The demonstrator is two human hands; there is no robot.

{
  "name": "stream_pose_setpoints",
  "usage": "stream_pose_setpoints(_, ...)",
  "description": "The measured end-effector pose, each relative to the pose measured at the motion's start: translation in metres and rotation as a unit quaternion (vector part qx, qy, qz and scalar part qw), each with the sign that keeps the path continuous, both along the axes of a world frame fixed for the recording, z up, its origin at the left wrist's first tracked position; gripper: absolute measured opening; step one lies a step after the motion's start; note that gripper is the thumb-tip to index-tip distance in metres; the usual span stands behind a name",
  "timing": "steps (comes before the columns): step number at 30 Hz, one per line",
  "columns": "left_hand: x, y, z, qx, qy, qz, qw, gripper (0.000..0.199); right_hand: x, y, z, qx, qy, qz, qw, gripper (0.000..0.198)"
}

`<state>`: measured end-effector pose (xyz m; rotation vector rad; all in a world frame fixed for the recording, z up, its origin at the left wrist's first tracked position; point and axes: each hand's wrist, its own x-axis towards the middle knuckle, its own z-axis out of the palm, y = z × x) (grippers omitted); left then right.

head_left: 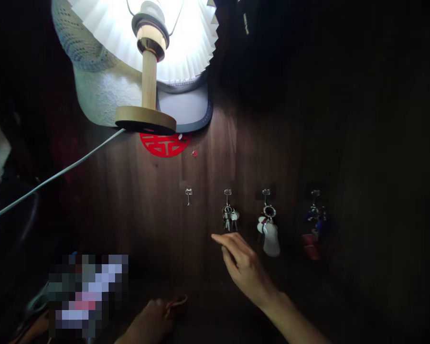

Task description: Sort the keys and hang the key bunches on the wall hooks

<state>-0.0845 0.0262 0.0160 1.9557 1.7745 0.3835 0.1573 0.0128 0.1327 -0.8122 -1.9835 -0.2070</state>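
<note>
My right hand (241, 263) is raised in front of the dark wood panel, its index finger stretched out and nothing seen in it. Its fingertips are just below a bunch of silver keys (230, 219) on the second hook. Low down, my left hand (150, 319) is in shadow, closed around a small reddish-brown looped strap (178, 304); the rest of what it holds is too dark to make out. To the right hangs a key ring with a pale grey fob (271, 239). A dim bunch with blue and red tags (311, 246) hangs at the far right.
A bare hook (188, 195) is left of the keys. Above, a lit lamp with a pleated shade (186, 57) stands out before two caps (100, 91), its white cord (68, 169) running left. A red paper cutout (165, 145) shows below. A pixelated patch (93, 291) covers the lower left.
</note>
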Motion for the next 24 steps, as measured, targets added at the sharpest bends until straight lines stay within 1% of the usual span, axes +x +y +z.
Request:
stream_pose_setpoints(1,-0.001,-0.003,-0.002,-0.005,0.065,0.017,0.998,0.031,0.006,0.002,-0.004,0.026,0.048,-0.027,0.998,0.038)
stream_pose_setpoints(2,-0.002,-0.005,0.000,-0.006,0.116,0.018,0.993,0.032,0.011,0.007,-0.005,0.041,0.096,-0.061,0.993,0.035)
stream_pose_setpoints(3,-0.002,-0.005,0.007,0.001,0.154,0.013,0.988,0.034,0.016,0.012,-0.005,0.048,0.145,-0.096,0.984,0.033)
stream_pose_setpoints(4,0.000,-0.004,0.016,0.014,0.167,-0.008,0.986,0.037,0.019,0.019,-0.003,0.045,0.190,-0.123,0.973,0.033)
stream_pose_setpoints(5,0.003,-0.002,0.028,0.032,0.153,-0.034,0.987,0.044,0.021,0.026,-0.002,0.030,0.229,-0.138,0.963,0.035)
stream_pose_setpoints(6,0.009,0.002,0.042,0.063,0.118,-0.054,0.990,0.051,0.022,0.033,0.000,0.007,0.262,-0.140,0.955,0.039)
stream_pose_setpoints(7,0.016,0.008,0.056,0.092,0.050,-0.089,0.991,0.056,0.022,0.040,0.001,-0.023,0.290,-0.129,0.948,0.043)
stream_pose_setpoints(8,0.025,0.014,0.070,0.117,-0.038,-0.124,0.985,0.059,0.022,0.046,0.002,-0.056,0.312,-0.112,0.942,0.047)
stream_pose_setpoints(10,0.049,0.028,0.097,0.170,-0.208,-0.162,0.950,0.061,0.018,0.056,0.004,-0.108,0.347,-0.086,0.928,0.052)
stream_pose_setpoints(11,0.063,0.035,0.108,0.187,-0.271,-0.177,0.928,0.063,0.016,0.059,0.005,-0.127,0.359,-0.072,0.922,0.054)
stream_pose_setpoints(13,0.093,0.046,0.127,0.204,-0.378,-0.178,0.885,0.062,0.012,0.061,0.008,-0.155,0.374,-0.043,0.913,0.055)
stream_pose_setpoints(16,0.129,0.055,0.145,0.205,-0.471,-0.148,0.845,0.055,0.008,0.053,0.016,-0.179,0.377,-0.019,0.909,0.047)
stream_pose_setpoints(18,0.143,0.058,0.151,0.155,-0.537,-0.118,0.821,0.047,0.008,0.044,0.022,-0.182,0.356,-0.031,0.916,0.042)
stream_pose_setpoints(19,0.147,0.058,0.153,0.132,-0.555,-0.114,0.813,0.042,0.008,0.038,0.026,-0.181,0.337,-0.045,0.923,0.041)
stream_pose_setpoints(21,0.151,0.058,0.155,0.082,-0.581,-0.123,0.801,0.032,0.011,0.027,0.034,-0.178,0.275,-0.093,0.940,0.041)
stream_pose_setpoints(23,0.152,0.057,0.157,0.032,-0.601,-0.140,0.786,0.029,0.014,0.018,0.045,-0.171,0.182,-0.172,0.953,0.037)
stream_pose_setpoints(24,0.153,0.056,0.158,0.005,-0.614,-0.146,0.775,0.028,0.016,0.014,0.051,-0.161,0.131,-0.216,0.954,0.036)
